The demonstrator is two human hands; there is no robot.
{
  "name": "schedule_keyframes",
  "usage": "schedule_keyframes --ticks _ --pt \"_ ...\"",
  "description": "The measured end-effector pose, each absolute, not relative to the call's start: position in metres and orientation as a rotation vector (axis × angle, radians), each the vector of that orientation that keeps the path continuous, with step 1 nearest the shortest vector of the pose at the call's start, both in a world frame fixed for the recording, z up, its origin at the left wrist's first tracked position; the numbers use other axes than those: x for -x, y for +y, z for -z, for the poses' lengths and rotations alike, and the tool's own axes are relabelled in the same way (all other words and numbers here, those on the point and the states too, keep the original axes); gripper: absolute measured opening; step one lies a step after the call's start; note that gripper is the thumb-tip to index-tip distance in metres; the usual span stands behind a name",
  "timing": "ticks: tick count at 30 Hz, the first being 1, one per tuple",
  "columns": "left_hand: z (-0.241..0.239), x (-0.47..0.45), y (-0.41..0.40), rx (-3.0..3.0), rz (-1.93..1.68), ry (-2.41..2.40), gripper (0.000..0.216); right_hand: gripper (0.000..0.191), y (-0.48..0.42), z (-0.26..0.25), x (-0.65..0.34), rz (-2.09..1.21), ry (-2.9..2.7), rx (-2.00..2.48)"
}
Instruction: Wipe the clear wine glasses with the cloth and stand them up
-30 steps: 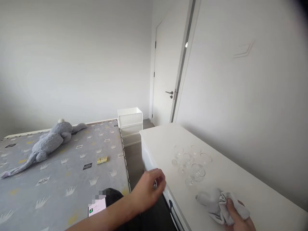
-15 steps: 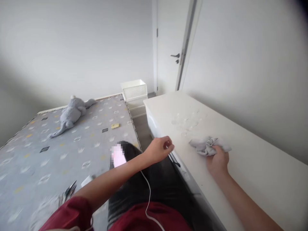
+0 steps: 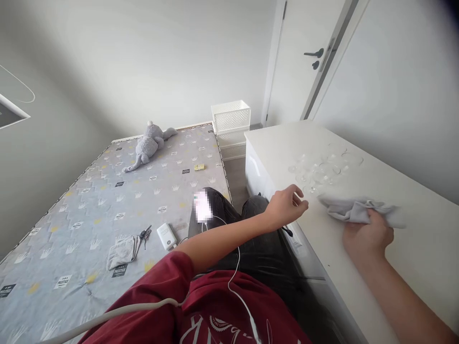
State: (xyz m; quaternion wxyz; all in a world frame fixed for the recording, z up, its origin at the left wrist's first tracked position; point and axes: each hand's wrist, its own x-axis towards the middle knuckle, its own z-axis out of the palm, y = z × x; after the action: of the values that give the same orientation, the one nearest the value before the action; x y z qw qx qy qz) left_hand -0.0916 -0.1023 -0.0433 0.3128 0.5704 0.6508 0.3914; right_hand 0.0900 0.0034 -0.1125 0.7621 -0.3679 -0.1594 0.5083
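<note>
I sit on a bed beside a white table (image 3: 412,248). My right hand (image 3: 366,235) rests on the tabletop with its fingers closed on a crumpled grey cloth (image 3: 355,210). My left hand (image 3: 287,206) hovers at the table's near edge, fingers loosely curled and apart, holding nothing that I can see. Several clear stemmed glasses (image 3: 322,169) stand in a cluster on the table just beyond both hands.
The bed (image 3: 107,200) with a grey crown-print cover lies to the left, bearing a grey plush toy (image 3: 148,145), keys (image 3: 143,235), a white power bank (image 3: 167,235) and a small grey cloth (image 3: 121,252). A white basket (image 3: 231,116) stands near the door (image 3: 301,62).
The view has tilted down and swung right. My left hand has lifted from below the table's edge up to it. My right hand has slid the cloth along the tabletop.
</note>
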Motion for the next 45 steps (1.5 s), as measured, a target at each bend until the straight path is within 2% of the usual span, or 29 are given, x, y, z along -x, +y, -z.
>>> schedule_keyframes --ticks 3,10,18,27,33,40,45 --pt "0.048 0.086 -0.097 -1.443 -1.191 1.714 0.022 0.033 0.007 0.122 -0.091 -1.118 -0.42 0.763" --pt "0.059 0.079 -0.089 -1.218 -1.217 1.522 0.047 0.042 0.01 0.125 -0.088 -1.05 -0.58 0.753" --pt "0.078 0.076 -0.075 -0.967 -1.34 1.237 0.064 0.035 0.009 0.126 -0.089 -1.048 -0.651 0.795" --pt "0.08 0.072 -0.073 -1.013 -1.356 1.29 0.055 0.035 0.006 0.117 -0.086 -1.098 -0.578 0.859" --pt "0.081 0.067 -0.076 -1.028 -1.322 1.318 0.059 0.042 0.007 0.119 -0.088 -1.067 -0.566 0.802" --pt "0.09 0.076 -0.082 -1.048 -1.304 1.351 0.059 0.036 0.01 0.123 -0.087 -1.077 -0.57 0.823" --pt "0.096 0.076 -0.081 -1.05 -1.279 1.347 0.058 0.04 0.008 0.124 -0.086 -1.068 -0.573 0.827"
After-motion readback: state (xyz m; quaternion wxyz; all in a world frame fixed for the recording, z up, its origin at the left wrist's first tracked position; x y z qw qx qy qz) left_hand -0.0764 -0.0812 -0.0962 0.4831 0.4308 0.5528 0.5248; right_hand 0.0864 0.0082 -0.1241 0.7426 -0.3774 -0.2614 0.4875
